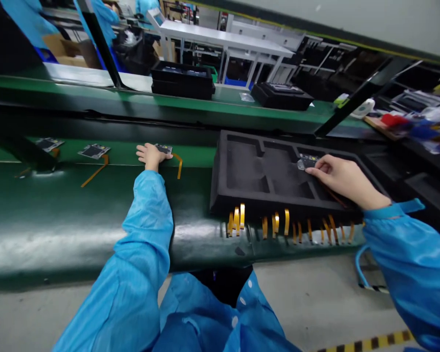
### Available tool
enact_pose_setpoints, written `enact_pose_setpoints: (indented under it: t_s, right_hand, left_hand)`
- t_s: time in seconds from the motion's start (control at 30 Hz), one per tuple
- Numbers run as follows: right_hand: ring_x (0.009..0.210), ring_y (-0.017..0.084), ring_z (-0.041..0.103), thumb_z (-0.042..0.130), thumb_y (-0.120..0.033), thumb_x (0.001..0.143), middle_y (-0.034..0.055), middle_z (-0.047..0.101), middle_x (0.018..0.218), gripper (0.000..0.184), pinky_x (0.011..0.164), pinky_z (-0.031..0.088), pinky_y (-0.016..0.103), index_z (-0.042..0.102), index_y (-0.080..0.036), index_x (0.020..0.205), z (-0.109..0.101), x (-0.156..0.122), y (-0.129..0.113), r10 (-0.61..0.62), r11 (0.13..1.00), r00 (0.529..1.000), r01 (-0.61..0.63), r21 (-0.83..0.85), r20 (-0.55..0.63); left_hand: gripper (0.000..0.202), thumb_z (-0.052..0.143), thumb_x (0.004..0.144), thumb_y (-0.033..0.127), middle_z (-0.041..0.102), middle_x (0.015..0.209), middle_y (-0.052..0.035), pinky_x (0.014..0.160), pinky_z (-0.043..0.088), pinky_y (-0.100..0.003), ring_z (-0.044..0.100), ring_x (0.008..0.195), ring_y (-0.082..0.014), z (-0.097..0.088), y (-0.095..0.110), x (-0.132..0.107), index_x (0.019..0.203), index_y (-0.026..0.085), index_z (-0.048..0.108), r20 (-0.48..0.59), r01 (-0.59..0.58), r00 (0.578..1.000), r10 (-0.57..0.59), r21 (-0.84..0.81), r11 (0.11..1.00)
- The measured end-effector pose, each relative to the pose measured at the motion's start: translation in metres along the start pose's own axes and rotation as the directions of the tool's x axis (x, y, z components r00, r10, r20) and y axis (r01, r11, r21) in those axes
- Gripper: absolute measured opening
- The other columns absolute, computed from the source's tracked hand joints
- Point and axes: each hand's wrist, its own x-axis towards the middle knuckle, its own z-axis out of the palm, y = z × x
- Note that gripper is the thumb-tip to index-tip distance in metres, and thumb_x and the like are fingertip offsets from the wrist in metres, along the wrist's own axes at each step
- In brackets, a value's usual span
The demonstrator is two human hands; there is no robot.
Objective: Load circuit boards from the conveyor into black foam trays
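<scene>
Right hand (341, 178) has a circuit board (306, 162) pinched between thumb and fingers, right over the black foam tray (220, 171)! Across on the green conveyor (77, 210), the left hand (150, 155) spreads its fingers, partly covering a second board (165, 148).

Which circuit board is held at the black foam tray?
The board held by the right hand; the other three boards are outside, left of the tray.

Four circuit boards (94, 150) and two foreground hands (342, 178) show.
</scene>
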Motion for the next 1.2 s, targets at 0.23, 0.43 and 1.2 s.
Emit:
enact_pose_setpoints:
  t_s: [0.23, 0.43, 1.2]
  right_hand:
    - [0.063, 0.025, 0.06, 0.082, -0.037, 0.094, 0.0034, 0.063, 0.067, 0.031, 0.065, 0.041, 0.036, 0.058, -0.027, 0.077, 0.004, 0.0, 0.009, -0.109, 0.982, 0.992, 0.116, 0.146, -0.058]
    - [0.067, 0.022, 0.053, 0.089, -0.01, 0.083, 0.0033, 0.054, 0.074, 0.036, 0.068, 0.041, 0.039, 0.06, -0.027, 0.07, 0.003, -0.023, -0.016, -0.137, 0.966, 0.924, 0.205, 0.159, -0.357]
    - [0.084, 0.019, 0.073, 0.087, -0.045, 0.1, 0.0038, 0.071, 0.109, 0.031, 0.075, 0.069, 0.037, 0.067, -0.027, 0.116, 0.008, -0.111, -0.153, 0.165, 0.536, 0.628, 0.59, 0.603, -0.761]
  left_hand:
    - [0.062, 0.086, 0.078, 0.005, 0.066, 0.153, -0.0265, 0.132, 0.046, -0.06, 0.061, 0.154, -0.0438, -0.01, -0.004, -0.01, 0.133, 0.015, 0.061, 0.027, -0.032, 0.999, 0.047, -0.413, 0.91]
    - [0.029, 0.07, 0.088, 0.009, 0.077, 0.123, -0.0098, 0.094, 0.074, -0.043, 0.081, 0.11, -0.0268, -0.036, 0.027, -0.017, 0.112, 0.021, 0.059, -0.04, -0.174, 0.972, 0.233, -0.789, 0.589]
    - [0.045, 0.089, 0.1, 0.043, 0.067, 0.098, 0.0007, 0.068, 0.072, -0.027, 0.074, 0.083, -0.0145, -0.093, 0.075, -0.281, 0.096, 0.025, 0.048, -0.377, -0.39, 0.257, 0.89, -0.883, -0.262]
